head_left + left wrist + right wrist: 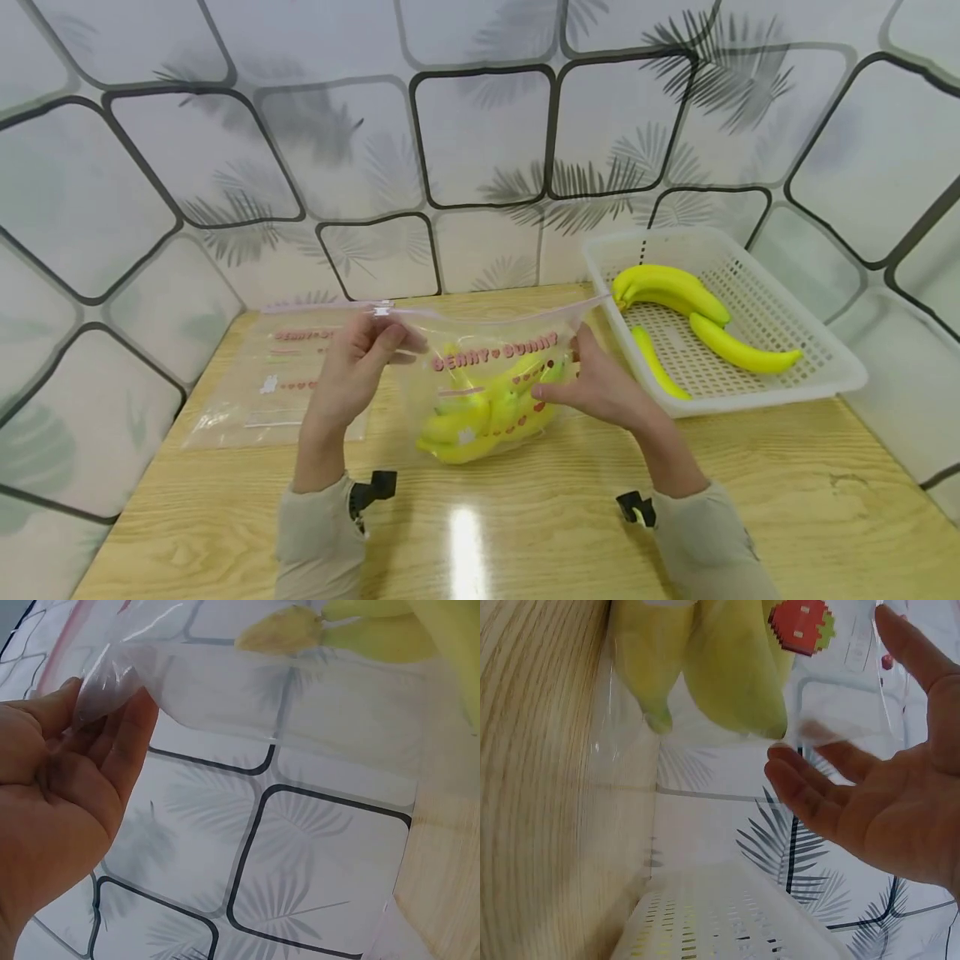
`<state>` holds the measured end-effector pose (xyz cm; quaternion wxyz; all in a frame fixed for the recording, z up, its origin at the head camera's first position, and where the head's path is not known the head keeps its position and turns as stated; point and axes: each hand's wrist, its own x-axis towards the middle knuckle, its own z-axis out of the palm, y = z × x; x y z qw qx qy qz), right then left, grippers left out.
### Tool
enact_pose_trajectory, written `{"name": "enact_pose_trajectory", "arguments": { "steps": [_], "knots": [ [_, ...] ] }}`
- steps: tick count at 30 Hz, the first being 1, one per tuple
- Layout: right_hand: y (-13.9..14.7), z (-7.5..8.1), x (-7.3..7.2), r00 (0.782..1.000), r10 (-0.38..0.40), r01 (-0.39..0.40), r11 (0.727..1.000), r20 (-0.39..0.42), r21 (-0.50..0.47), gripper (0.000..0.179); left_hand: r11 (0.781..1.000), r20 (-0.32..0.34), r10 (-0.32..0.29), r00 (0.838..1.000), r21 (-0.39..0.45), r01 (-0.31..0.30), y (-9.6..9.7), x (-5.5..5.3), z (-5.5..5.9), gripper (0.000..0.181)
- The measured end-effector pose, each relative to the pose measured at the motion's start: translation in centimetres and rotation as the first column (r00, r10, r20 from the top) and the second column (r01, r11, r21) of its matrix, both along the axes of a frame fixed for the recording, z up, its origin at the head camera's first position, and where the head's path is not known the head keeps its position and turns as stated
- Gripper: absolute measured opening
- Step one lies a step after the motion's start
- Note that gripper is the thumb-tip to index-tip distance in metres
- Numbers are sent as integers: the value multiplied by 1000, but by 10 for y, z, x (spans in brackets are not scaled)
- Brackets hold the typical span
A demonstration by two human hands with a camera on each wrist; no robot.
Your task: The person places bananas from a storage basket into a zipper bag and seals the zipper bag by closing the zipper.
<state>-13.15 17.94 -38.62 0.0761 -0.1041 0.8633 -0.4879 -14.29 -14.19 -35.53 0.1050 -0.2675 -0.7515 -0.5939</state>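
Observation:
A clear zip bag (495, 354) printed with pink "BERRY BUNNY" lettering stands above the table with several yellow bananas (457, 429) inside. My left hand (347, 375) pinches its upper left corner near the white slider (382, 309); in the left wrist view thumb and fingers close on the crumpled film (120, 682). At the bag's right side is my right hand (603, 387), its thumb in front and its fingers behind. The right wrist view shows that hand (892, 810) with thumb spread and fingers loosely extended against the film, beside the banana tips (735, 682).
A white perforated basket (750, 404) at the right holds several more bananas (742, 346). To the left, flat printed zip bags (240, 392) lie on the wooden table (525, 533). Patterned fabric walls (480, 133) surround the table's back and sides.

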Motion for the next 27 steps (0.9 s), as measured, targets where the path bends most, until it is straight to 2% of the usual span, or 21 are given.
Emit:
{"name": "enact_pose_trajectory", "arguments": {
  "steps": [7,10,12,14,17,20,23,24,27],
  "knots": [
    [3,-6,-4,992,123,-125,988,-27,-93,102,995,-64,-99,993,-30,97,-5,0,0,17],
    [2,-9,-6,985,172,-174,978,-26,-112,99,990,-67,-135,989,-52,132,-5,0,0,19],
    [0,-11,-8,980,198,-201,971,-34,-130,91,989,-57,-136,989,-65,132,-5,2,1,19],
    [-2,-13,-9,981,187,-192,974,-52,-117,80,992,-25,-105,994,-78,103,-5,3,2,19],
    [-4,-14,-9,989,124,-128,991,-76,-46,54,994,55,-28,998,-100,34,-6,4,4,20],
    [-5,-14,-9,993,58,-58,998,-106,4,38,990,160,-1,987,-139,24,-9,5,5,28],
    [-5,-15,-10,988,35,-34,999,-150,7,26,965,284,-44,958,-237,114,-10,3,1,58],
    [-4,-15,-11,987,28,-28,1000,-159,3,23,947,332,-52,942,-283,152,-10,3,-1,70],
    [-3,-18,-11,984,13,-14,1000,-176,-5,17,866,438,-43,898,-431,252,-6,1,-11,104]
  ]
}}
